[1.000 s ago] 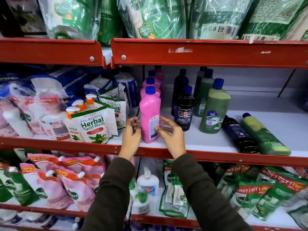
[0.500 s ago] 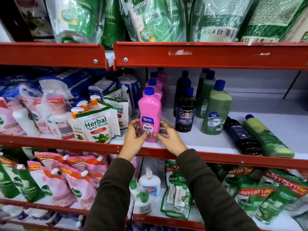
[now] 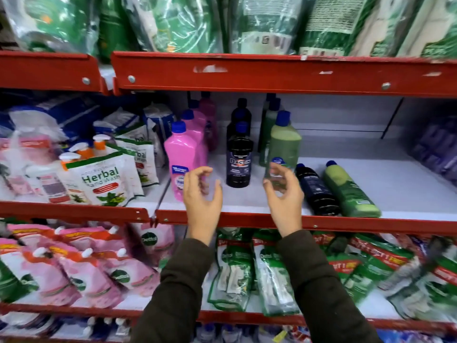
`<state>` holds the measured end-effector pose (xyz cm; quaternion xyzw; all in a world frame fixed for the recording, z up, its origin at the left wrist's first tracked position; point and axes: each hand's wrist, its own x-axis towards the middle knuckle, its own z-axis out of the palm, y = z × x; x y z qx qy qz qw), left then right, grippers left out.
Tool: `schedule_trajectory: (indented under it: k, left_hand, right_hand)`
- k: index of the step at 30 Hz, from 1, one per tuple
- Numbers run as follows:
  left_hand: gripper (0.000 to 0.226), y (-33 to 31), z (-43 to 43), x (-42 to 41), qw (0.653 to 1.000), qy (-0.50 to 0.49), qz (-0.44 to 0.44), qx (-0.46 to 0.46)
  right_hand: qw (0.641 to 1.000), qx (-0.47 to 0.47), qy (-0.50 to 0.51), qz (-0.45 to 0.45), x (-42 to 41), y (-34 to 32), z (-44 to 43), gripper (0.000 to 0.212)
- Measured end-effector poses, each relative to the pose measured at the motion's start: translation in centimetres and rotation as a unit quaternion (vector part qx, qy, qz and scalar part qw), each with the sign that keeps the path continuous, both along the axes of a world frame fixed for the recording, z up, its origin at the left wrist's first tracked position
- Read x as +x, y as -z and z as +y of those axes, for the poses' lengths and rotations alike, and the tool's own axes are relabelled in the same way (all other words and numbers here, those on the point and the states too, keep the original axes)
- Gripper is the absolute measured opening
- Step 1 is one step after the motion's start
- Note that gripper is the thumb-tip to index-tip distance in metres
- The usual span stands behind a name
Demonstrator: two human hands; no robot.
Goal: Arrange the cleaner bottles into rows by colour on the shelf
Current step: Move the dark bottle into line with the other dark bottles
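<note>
On the white middle shelf [image 3: 395, 184] stand three rows of blue-capped cleaner bottles: pink ones led by a front pink bottle [image 3: 181, 154], black ones led by a front black bottle [image 3: 239, 159], and green ones led by a front green bottle [image 3: 284, 147]. A black bottle [image 3: 316, 190] and a green bottle [image 3: 351, 190] lie on their sides to the right. My left hand [image 3: 201, 194] hovers empty, fingers apart, just right of the front pink bottle. My right hand [image 3: 283, 191] is open in front of the front green bottle's base, blurred.
Herbal hand wash pouches [image 3: 103, 179] crowd the shelf section to the left. A red shelf lip [image 3: 346, 222] runs along the front edge, another red rail [image 3: 272, 73] above. Green and pink refill packs fill the shelves above and below. Purple packs [image 3: 437, 149] sit far right.
Both hands have let go of the front pink bottle, which now stands with its label forward. My right hand has moved right toward the green bottle; the view has shifted right.
</note>
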<state>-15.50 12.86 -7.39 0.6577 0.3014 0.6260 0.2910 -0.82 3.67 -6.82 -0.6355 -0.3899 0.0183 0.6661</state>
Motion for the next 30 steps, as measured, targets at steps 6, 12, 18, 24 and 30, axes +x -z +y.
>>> schedule_trajectory:
  k: [6,12,18,24,30]
  left_hand:
    - [0.02,-0.4,-4.8,11.0,0.966,0.18,0.139,-0.124]
    - [0.046,0.6,-6.3,19.6,0.88,0.232,0.247,-0.332]
    - [0.045,1.6,-6.2,21.4,0.864,0.251,0.182,-0.396]
    - [0.048,0.4,-7.8,19.7,0.905,0.31,0.117,-0.267]
    - [0.053,0.1,-8.4,16.1,0.923,0.319,0.074,-0.204]
  right_hand:
    - [0.968,-0.177,0.173,-0.043,8.7,-1.2,-5.4,0.037]
    - [0.924,-0.348,0.156,-0.04,11.6,-0.9,-6.9,0.029]
    - [0.929,-0.345,0.127,-0.036,13.0,-0.8,-7.4,0.029]
    - [0.962,-0.262,0.059,0.044,14.0,-1.4,-8.4,0.032]
    - [0.991,-0.113,-0.032,0.061,11.4,-1.0,-9.9,0.038]
